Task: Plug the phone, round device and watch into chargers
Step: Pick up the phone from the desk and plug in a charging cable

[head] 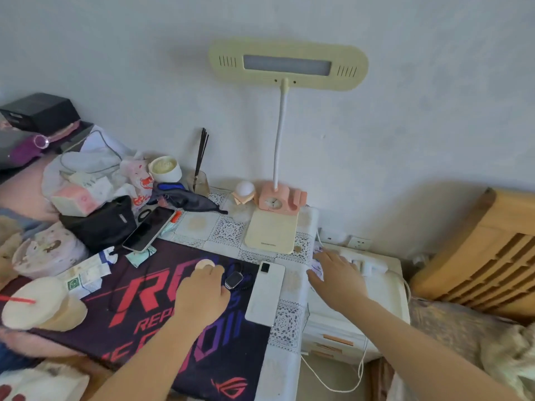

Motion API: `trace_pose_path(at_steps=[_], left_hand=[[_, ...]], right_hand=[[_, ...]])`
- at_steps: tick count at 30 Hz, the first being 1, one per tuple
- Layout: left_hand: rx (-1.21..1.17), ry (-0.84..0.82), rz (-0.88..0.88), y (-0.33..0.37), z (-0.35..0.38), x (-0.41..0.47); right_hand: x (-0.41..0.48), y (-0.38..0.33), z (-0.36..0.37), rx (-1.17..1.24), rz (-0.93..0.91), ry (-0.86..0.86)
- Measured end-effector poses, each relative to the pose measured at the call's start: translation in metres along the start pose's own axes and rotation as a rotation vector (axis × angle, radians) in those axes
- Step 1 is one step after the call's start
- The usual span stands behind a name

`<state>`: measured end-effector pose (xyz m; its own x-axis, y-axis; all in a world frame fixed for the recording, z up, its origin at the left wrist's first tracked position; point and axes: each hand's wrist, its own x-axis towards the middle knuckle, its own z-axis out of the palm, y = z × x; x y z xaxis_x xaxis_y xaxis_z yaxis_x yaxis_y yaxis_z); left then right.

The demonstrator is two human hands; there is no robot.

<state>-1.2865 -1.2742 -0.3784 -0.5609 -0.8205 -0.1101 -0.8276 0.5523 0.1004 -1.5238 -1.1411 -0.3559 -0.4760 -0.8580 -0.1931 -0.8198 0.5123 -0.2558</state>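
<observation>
A: So, starting at the far left, what sits on the desk?

B: Clutter: a black pouch (pixel 100 224), and leaning against it a dark-screened phone (pixel 149 229), face up and tilted, its lower end resting on the dark mouse mat (pixel 139 299) with red lettering.

A: And the left hand?

B: The left hand (pixel 202 293) lies on that mat, knuckles up, fingers curled downward. Its fingertips are at a pale round device (pixel 205 264), touching its near edge; whether it actually grips the disc I cannot tell, since the fingers hide the contact.

A: What lies next to it?

B: Just right of that hand sits the watch (pixel 234 280), a small square-faced one with a dark strap, flat on the mat. Beside it lies a white phone (pixel 265 293), back side up, camera at the far end, half on the mat and half on the lace cloth (pixel 223 231).

A: Behind those?

B: A yellow desk lamp (pixel 273 230) with a pink clock base, against the wall.

A: And the right hand?

B: The right hand (pixel 337 277) reaches past the desk's edge, palm down, fingers spread open over a white power strip (pixel 363 263) on a low white cabinet (pixel 388 296). It holds nothing that I can see. A white cable (pixel 359 371) hangs down the cabinet's front.
</observation>
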Motion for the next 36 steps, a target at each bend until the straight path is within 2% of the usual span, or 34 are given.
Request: trace_pose_path(at_steps=[2,7,14,21,30,36], left_hand=[[0.024,-0.031,0.044,0.012,0.021,0.002],[-0.079,0.015,0.102,0.044,0.059,0.012],[-0.203,-0.053,-0.057,0.086,0.097,0.026],[-0.268,0.016,-0.248,0.106,0.122,0.020],[-0.181,0.091,-0.272,0.117,0.137,0.002],[-0.217,0.021,-0.222,0.118,0.134,0.000]], right_hand=[[0.005,0.007,0.019,-0.020,0.001,-0.030],[0.009,0.029,0.065,-0.002,0.023,-0.106],[0.004,0.055,0.109,0.058,0.008,-0.083],[0.005,0.071,0.121,0.179,0.005,-0.021],[0.013,0.070,0.121,0.202,-0.054,-0.058],[0.022,0.066,0.120,0.189,-0.090,-0.059]])
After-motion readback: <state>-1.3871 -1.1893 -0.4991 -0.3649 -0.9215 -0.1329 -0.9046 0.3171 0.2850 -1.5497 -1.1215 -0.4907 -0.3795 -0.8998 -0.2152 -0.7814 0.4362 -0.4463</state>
